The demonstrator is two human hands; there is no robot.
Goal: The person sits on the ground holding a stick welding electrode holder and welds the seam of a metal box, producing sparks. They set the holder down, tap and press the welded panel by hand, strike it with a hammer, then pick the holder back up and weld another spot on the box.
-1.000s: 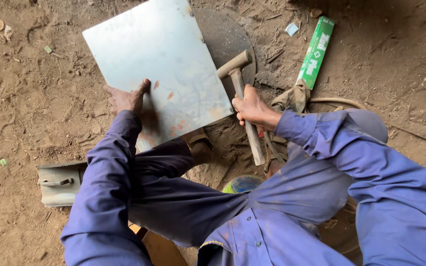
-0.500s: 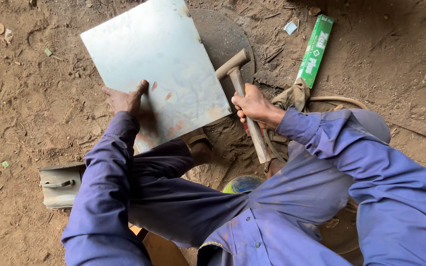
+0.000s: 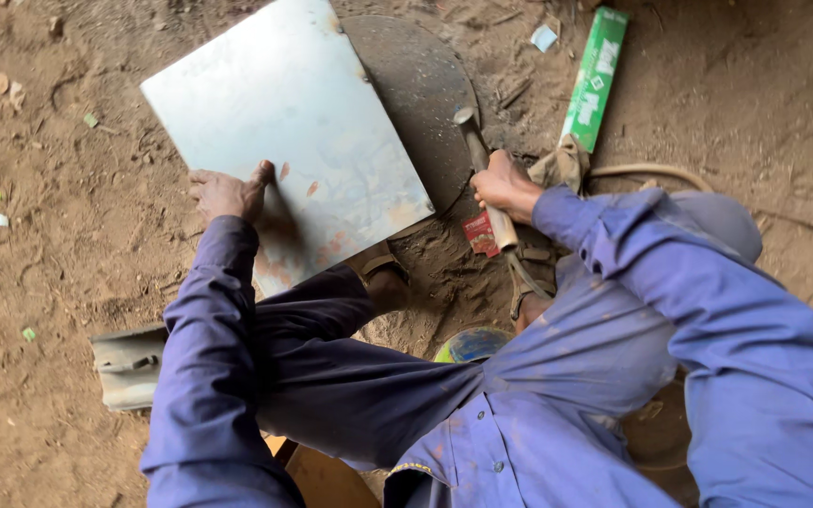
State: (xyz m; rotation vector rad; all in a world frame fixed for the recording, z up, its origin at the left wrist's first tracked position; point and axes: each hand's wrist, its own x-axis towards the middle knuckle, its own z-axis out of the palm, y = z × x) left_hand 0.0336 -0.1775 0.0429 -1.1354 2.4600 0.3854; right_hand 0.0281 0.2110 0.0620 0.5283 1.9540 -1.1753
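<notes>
Left hand [image 3: 230, 193] presses flat, fingers spread, on the near-left edge of a square metal sheet [image 3: 284, 132] lying tilted on the dirt ground [image 3: 58, 254] and overlapping a dark round plate [image 3: 421, 94]. Right hand [image 3: 505, 186] is closed around a hammer [image 3: 482, 169] handle, head over the plate. Green box [image 3: 595, 80] far right.

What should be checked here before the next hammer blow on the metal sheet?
1. Left hand steadies the metal sheet: ok, it presses on the near edge.
2. Right hand has a firm grip on the hammer: ok, fingers wrap the handle.
3. Sheet rests on the round dark plate: ok, one corner overlaps it.
4. Left fingers clear of the hammer head: ok, well apart.
5. Foot in sandal clear of the sheet: not ok, it sits right at the sheet's corner.
6. Hammer head tight on handle: cannot tell.
</notes>
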